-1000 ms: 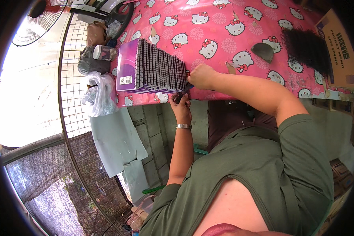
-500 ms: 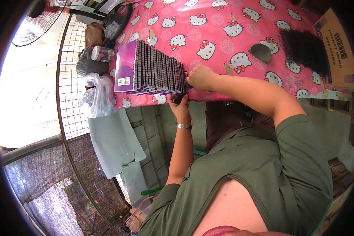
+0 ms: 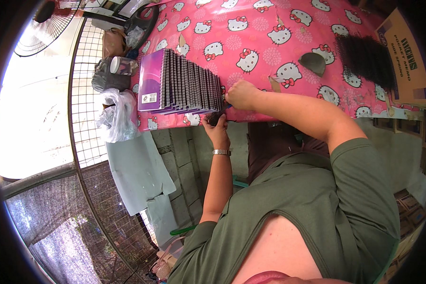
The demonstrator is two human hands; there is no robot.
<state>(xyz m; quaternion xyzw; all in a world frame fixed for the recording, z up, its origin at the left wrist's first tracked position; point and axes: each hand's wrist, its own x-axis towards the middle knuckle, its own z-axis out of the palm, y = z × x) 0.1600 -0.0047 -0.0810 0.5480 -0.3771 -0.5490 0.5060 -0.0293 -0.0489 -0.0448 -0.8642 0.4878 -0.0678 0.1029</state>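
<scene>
A fanned row of spiral-bound notebooks (image 3: 150,78) with purple covers and black coils (image 3: 187,83) lies along the table's near edge. At the row's right end, my right hand (image 3: 241,94) is closed in a fist, knuckles up. What its fingers grip is mostly hidden; a small bluish bit shows below them. Just beneath, my left hand (image 3: 217,133), with a metal watch on the wrist, reaches up from below the table edge. Its thumb and fingers close around a dark, coil-like piece (image 3: 215,117) at the near corner of the last notebooks.
A pink patterned cloth (image 3: 270,57) covers the table. To the right lie a grey cup-like piece (image 3: 313,64), a heap of black coils (image 3: 364,61) and a cardboard box (image 3: 407,61). Along the left edge are a white plastic bag (image 3: 116,116), a jar (image 3: 121,65) and a brown bag (image 3: 114,42).
My right fist has shifted very slightly beside the row's end. My left hand keeps its hold, and the notebooks stay in place.
</scene>
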